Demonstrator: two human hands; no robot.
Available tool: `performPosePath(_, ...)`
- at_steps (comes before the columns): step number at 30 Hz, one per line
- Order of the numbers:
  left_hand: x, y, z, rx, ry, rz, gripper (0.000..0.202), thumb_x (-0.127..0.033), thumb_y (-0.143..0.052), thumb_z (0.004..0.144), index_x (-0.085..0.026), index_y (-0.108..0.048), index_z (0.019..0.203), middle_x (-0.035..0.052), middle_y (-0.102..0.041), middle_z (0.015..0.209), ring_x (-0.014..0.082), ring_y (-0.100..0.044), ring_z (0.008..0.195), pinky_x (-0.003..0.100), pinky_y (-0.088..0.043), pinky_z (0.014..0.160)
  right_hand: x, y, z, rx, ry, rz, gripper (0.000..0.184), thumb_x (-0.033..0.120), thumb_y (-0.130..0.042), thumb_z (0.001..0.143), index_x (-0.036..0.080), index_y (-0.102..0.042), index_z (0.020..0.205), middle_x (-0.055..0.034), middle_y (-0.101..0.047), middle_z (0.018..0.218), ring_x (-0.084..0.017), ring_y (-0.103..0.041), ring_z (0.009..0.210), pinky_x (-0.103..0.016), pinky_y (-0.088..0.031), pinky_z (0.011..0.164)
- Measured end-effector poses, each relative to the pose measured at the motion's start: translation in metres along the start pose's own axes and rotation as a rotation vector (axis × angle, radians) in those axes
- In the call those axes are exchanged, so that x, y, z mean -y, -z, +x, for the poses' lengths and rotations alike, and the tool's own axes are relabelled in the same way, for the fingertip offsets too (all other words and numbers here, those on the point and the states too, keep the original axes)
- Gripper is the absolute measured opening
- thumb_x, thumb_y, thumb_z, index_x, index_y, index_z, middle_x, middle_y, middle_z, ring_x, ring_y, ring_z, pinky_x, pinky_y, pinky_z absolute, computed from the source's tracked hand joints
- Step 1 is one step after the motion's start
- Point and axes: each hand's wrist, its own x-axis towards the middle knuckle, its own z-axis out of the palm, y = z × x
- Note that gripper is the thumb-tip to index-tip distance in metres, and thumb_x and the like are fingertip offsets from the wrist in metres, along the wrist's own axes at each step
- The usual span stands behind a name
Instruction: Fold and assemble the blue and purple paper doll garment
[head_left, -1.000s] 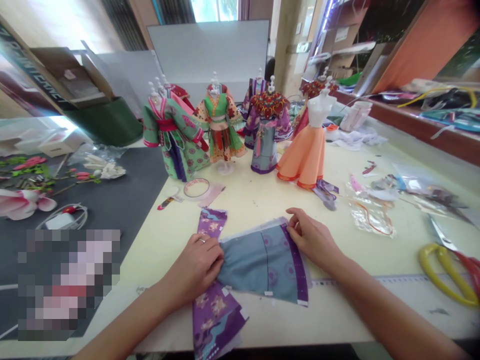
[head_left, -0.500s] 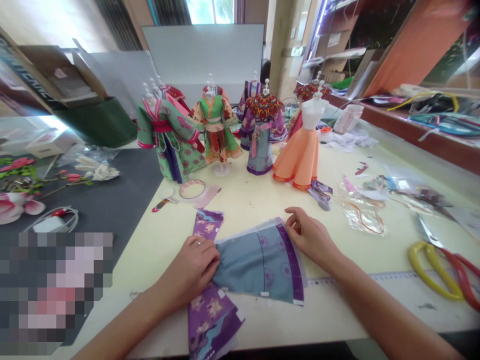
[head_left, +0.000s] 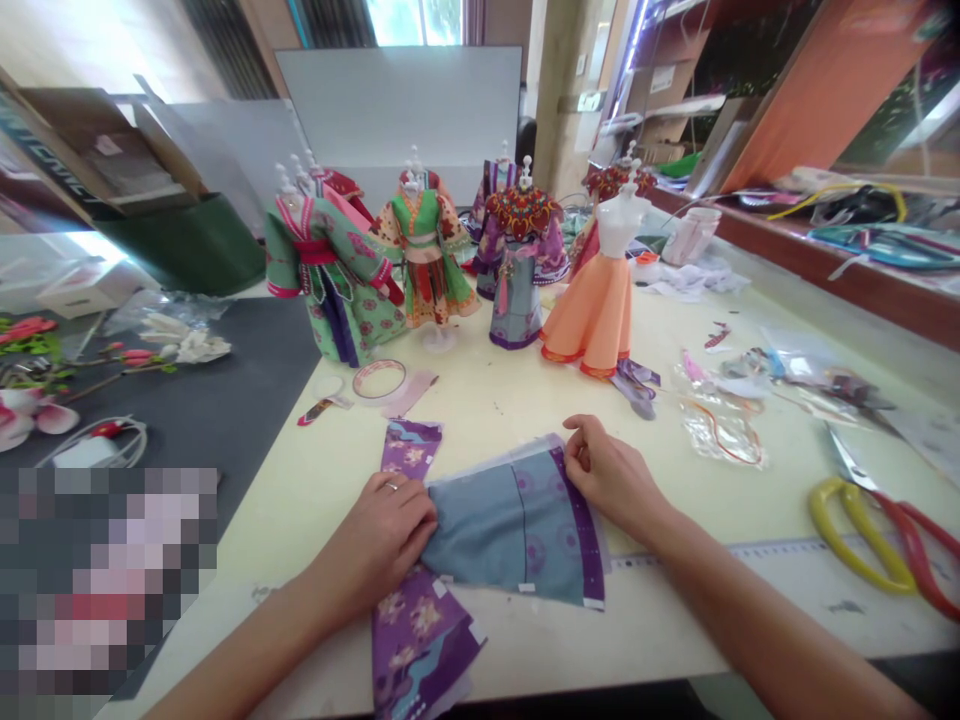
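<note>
A blue-grey fabric piece with a purple border lies flat on the pale yellow table in front of me. My left hand is closed, pinching its gathered left edge. My right hand is closed on its upper right corner at the purple border. Under the blue piece, a purple flowered fabric strip runs from the left hand down toward the table's near edge.
Several small dressed mannequins stand behind, among them a green robe and an orange skirt. A tape roll lies near them. Yellow and red scissors lie at right beside plastic bags. A dark mat covers the left.
Both hands keep their hold on the blue fabric. The view has drifted slightly, and the right hand has crept a little leftward along the top corner.
</note>
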Motion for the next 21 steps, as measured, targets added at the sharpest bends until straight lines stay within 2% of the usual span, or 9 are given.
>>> performPosePath(7,-0.0002,0.0021,0.0001,0.010,0.013,0.005,0.019,-0.017,-0.039,0.087,-0.018,-0.055,0.077,0.0025,-0.055,0.077,0.0170,-0.048,0.074,0.035,-0.034,0.078,-0.0012,0.0026,-0.0001,-0.015,-0.046,0.023,0.030,0.017,-0.044,0.075,0.021,-0.037,0.103,0.0015,-0.058,0.076,-0.015,-0.055,0.061,-0.024,-0.037,0.054)
performPosePath(11,-0.0010,0.0046,-0.0021,0.007,0.044,-0.001,0.014,-0.021,-0.043,0.087,-0.019,-0.057,0.086,0.0030,-0.058,0.083,0.0183,-0.051,0.078,0.036,-0.034,0.080,-0.0016,0.0029,-0.0001,-0.006,-0.029,0.008,0.029,0.016,-0.042,0.075,0.021,-0.037,0.104,0.0009,-0.058,0.076,-0.016,-0.055,0.062,-0.025,-0.037,0.054)
performPosePath(21,-0.0011,0.0033,-0.0049,0.017,0.041,-0.032,0.016,-0.023,-0.042,0.087,-0.019,-0.058,0.087,0.0043,-0.057,0.086,0.0193,-0.050,0.083,0.039,-0.033,0.082,-0.0020,0.0026,-0.0001,-0.013,-0.020,0.007,0.033,0.017,-0.043,0.076,0.021,-0.037,0.108,-0.0005,-0.059,0.079,-0.017,-0.057,0.065,-0.025,-0.037,0.055)
